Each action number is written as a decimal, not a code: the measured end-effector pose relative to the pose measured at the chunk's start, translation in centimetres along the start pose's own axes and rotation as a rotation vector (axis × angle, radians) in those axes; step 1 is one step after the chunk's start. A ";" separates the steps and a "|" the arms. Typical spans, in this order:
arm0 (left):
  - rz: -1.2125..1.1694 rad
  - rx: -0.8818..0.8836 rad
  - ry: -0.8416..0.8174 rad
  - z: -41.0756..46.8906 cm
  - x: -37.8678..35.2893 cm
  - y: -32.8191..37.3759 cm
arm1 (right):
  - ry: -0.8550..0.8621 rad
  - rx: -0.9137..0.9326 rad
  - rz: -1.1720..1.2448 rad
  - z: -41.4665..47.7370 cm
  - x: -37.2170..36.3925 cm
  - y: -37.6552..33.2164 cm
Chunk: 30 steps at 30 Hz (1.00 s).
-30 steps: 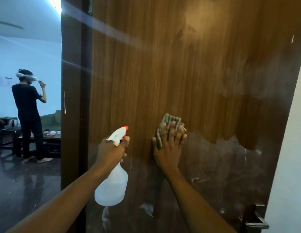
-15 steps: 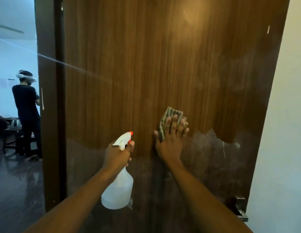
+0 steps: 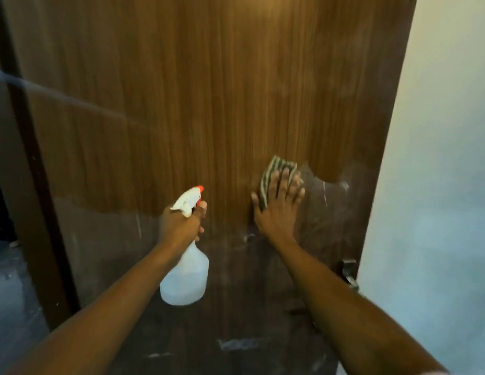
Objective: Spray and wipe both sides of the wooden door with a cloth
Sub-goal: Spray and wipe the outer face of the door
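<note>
The wooden door [image 3: 209,90] fills the head view, brown grain above and a darker, smeared band below. My right hand [image 3: 276,212] presses a folded striped cloth [image 3: 276,169] flat against the door with straight, spread fingers, right of centre. My left hand [image 3: 182,226] grips the neck of a white spray bottle [image 3: 187,277] with an orange nozzle tip, its index finger on the trigger, held just in front of the door to the left of the cloth.
A dark door frame [image 3: 33,171] runs down the left side, with dark glossy floor [image 3: 8,307] beyond it. A pale wall [image 3: 439,158] stands at the right. A metal door latch [image 3: 348,269] sits on the door's right edge, low down.
My right hand slid the cloth to the right across the door, towards its right edge. My view turned right, so the doorway and the person in the room beyond have left the frame.
</note>
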<state>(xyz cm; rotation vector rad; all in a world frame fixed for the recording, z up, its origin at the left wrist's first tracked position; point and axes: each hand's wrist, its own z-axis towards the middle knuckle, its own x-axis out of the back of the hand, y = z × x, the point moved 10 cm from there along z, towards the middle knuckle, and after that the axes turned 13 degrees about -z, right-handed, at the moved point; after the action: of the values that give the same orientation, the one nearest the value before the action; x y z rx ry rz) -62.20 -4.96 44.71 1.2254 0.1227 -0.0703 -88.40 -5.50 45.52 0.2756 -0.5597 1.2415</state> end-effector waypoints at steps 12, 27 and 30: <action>-0.009 0.059 -0.063 -0.2 -4.4 -2.8 | -0.170 0.088 -0.070 -6.1 -4.3 2.7; -0.025 0.046 -0.029 -0.6 -12.6 -2.6 | -0.090 -0.014 0.016 -2.1 -3.7 10.7; -0.016 0.042 -0.023 -1.0 -14.5 -2.9 | -0.081 -0.346 0.111 1.2 -2.4 16.6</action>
<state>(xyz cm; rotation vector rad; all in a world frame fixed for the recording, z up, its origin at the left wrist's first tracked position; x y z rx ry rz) -76.94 -5.16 43.61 1.2653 0.1109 -0.1014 -104.91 -2.85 43.61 0.0038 -0.8566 1.2201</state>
